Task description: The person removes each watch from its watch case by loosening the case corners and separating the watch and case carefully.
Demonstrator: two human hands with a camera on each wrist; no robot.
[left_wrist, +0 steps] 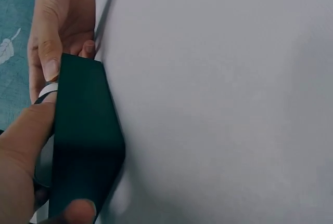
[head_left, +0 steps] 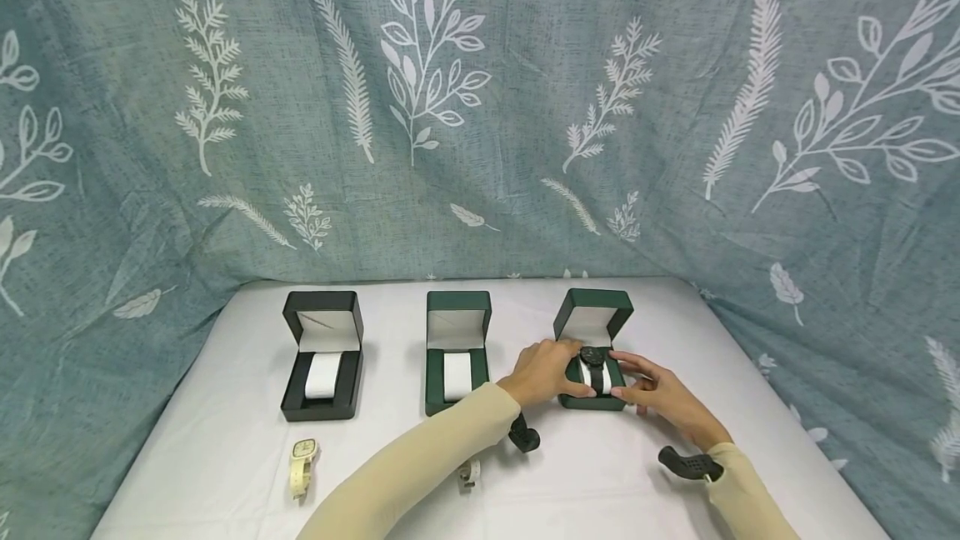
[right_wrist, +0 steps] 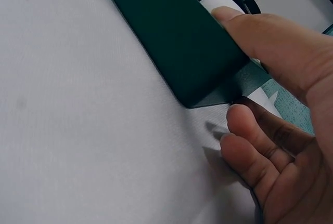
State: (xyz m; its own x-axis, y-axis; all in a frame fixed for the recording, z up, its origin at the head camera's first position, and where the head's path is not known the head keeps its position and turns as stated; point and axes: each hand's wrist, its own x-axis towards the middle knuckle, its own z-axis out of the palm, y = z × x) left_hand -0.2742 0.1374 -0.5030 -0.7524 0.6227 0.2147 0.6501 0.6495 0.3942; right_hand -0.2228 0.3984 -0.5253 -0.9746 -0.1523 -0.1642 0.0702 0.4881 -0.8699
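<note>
hands (head_left: 600, 386) flanking green box (head_left: 592, 401), near table edge (head_left: 757, 373)

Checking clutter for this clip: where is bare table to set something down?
Bare table left of the black box, and between it and the middle green box. Crowded where left hand and right hand meet the right green box.

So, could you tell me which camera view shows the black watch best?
The head view: the black watch sits across the white cushion in the right-hand green box, dial visible. The right wrist view catches only its edge above the box wall; the left wrist view shows just a sliver of strap.
</note>
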